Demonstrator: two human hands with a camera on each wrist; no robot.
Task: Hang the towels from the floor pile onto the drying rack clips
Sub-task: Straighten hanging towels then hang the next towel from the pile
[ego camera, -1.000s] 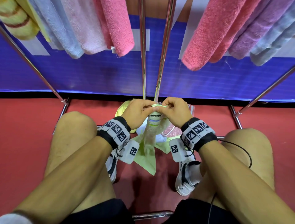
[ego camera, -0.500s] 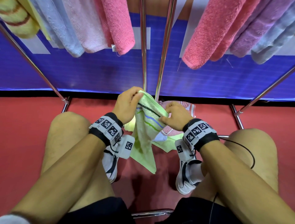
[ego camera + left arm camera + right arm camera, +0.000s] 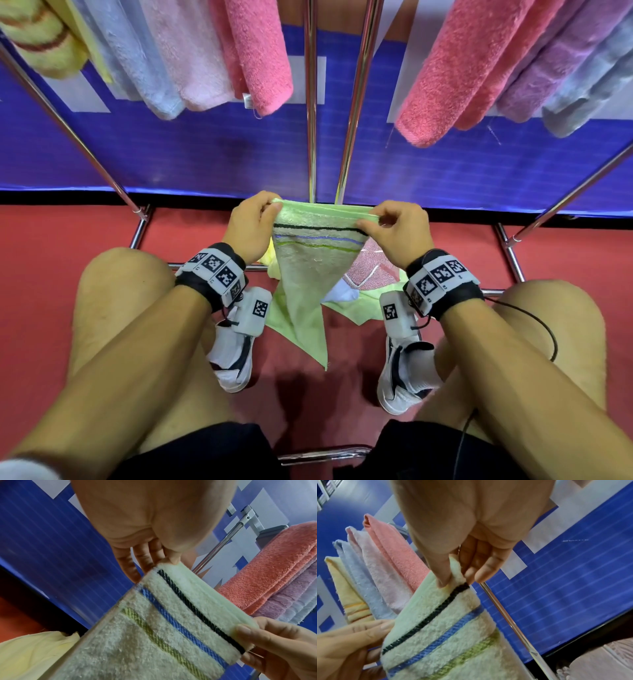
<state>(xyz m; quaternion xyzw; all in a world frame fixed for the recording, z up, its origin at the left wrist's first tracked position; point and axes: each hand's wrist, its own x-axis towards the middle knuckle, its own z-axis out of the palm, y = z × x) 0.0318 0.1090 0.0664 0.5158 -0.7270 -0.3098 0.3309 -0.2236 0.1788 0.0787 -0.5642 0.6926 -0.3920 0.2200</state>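
A pale green towel (image 3: 308,274) with black, blue and green stripes hangs between my knees, its top edge stretched level. My left hand (image 3: 251,222) pinches the towel's left top corner (image 3: 164,566) between thumb and fingers. My right hand (image 3: 394,229) pinches the right top corner (image 3: 455,577). The towel's lower end hangs to a point above the red floor. Under it lies the floor pile (image 3: 370,274), with a pink patterned cloth, a light green one and a yellow one (image 3: 30,651). The rack's two chrome uprights (image 3: 356,102) rise just behind the towel.
Towels hang from the rack overhead: yellow striped, light blue, pale pink and pink (image 3: 253,58) on the left, coral (image 3: 462,75), purple and grey-blue on the right. Slanted chrome legs (image 3: 68,126) flank both sides. A blue banner (image 3: 205,154) stands behind. My shoes (image 3: 233,356) rest on the floor.
The hands, close together a second ago with the towel bunched, have moved apart. The right hand slid to the far corner, and the top edge is now spread flat and raised slightly.
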